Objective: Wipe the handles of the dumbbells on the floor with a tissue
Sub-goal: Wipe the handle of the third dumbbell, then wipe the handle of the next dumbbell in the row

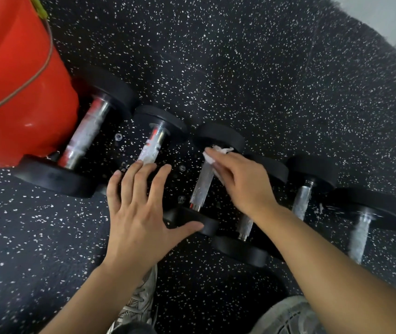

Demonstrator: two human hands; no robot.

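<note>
We see a row of black-ended dumbbells lying side by side on the black rubber floor (264, 68) flecked with white. At far left stands an orange plastic bucket (11, 80) with a thin wire bail, and the largest dumbbell (81, 133) lies touching its base. Just to its right lies dumbbell 2 (153, 145), whose chrome handle shows white residue. Dumbbell 3 (203, 186), at the centre, has a knurled silver handle. The right hand (240, 184) is curled over the far part of this handle, its fingers pinching a crumpled white tissue (216, 153) against the metal just below the far end weight. The left hand (139, 213) lies flat with fingers spread; its fingertips reach toward the near end of dumbbell 2, which they hide, and its thumb rests against the near end weight of dumbbell 3. To the right, partly hidden by the right forearm, lies dumbbell 4 (245, 227); further right are dumbbell 5 (304, 196) and dumbbell 6 (360, 235), both handles blurred and whitish. At the near edge we see 2 grey laced shoes (141, 302), one beneath each forearm.
</note>
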